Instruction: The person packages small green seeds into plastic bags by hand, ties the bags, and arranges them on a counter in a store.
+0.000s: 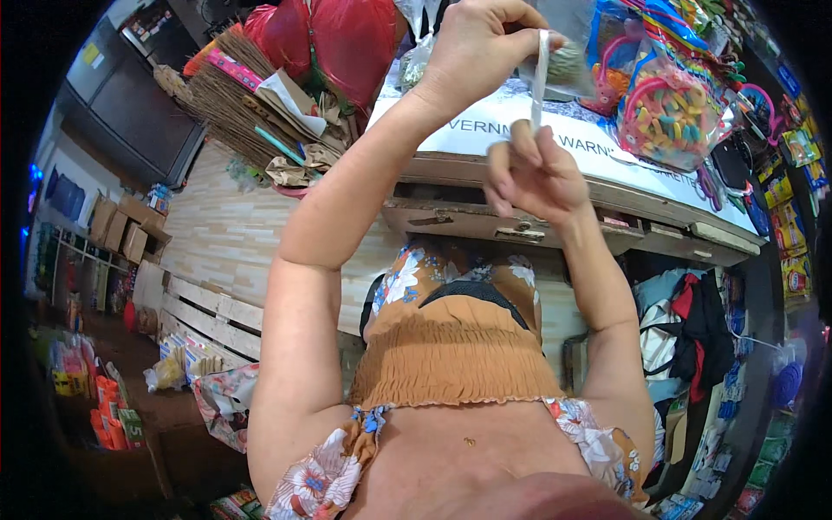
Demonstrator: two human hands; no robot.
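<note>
My left hand is raised over the table and pinches the upper end of a thin whitish twisted plastic strip. The strip runs down to my right hand, whose fingertips close on its lower end; that hand is slightly blurred. Just beyond my left fingertips is a small clear plastic bag with greenish grains or beans inside. Whether the strip is the neck of this bag cannot be told. Another knotted clear bag with similar greenish contents sits left of my left wrist.
A wooden table with a printed white sheet has a partly pulled-out drawer below my hands. Bags of gummy candy stand at its right. Red plastic bags and a stick broom crowd the left. Clothes hang at lower right.
</note>
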